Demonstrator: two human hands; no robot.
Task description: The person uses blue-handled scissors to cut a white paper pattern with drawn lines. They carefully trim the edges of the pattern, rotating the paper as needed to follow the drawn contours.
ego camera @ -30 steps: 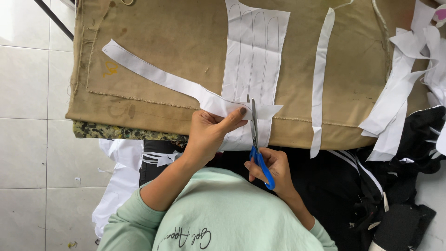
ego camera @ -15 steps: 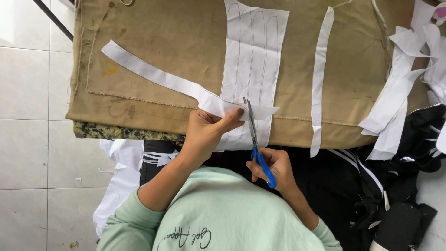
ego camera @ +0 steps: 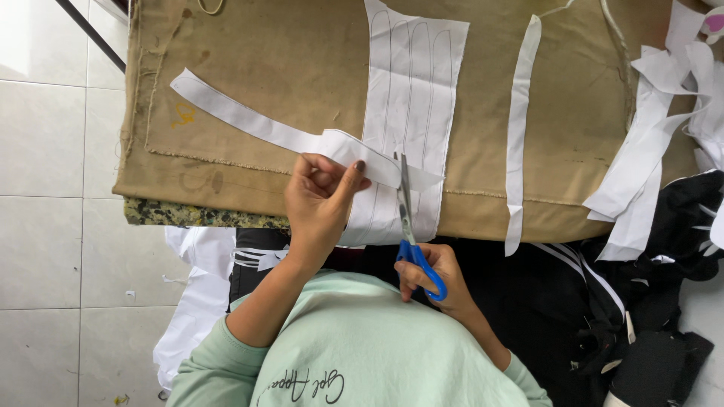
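While the left hand (ego camera: pixel 320 203) pinches a curling white paper strip (ego camera: pixel 249 120) off the lined white paper sheet (ego camera: pixel 411 90) on the tan cloth-covered table (ego camera: pixel 256 45), the right hand (ego camera: pixel 434 275) grips blue-handled scissors (ego camera: pixel 411 234); slack paper could pull the cut off its pencilled line.

A white sheet (ego camera: pixel 411 98) ruled with long pencilled lines lies flat, its near end hanging over the edge. Blue-handled scissors (ego camera: pixel 411 226) stand along one line, blades nearly closed in the sheet, handles in the right-hand grip. A long cut strip (ego camera: pixel 249 120) runs leftward from the left-hand pinch, curled at the pinch.
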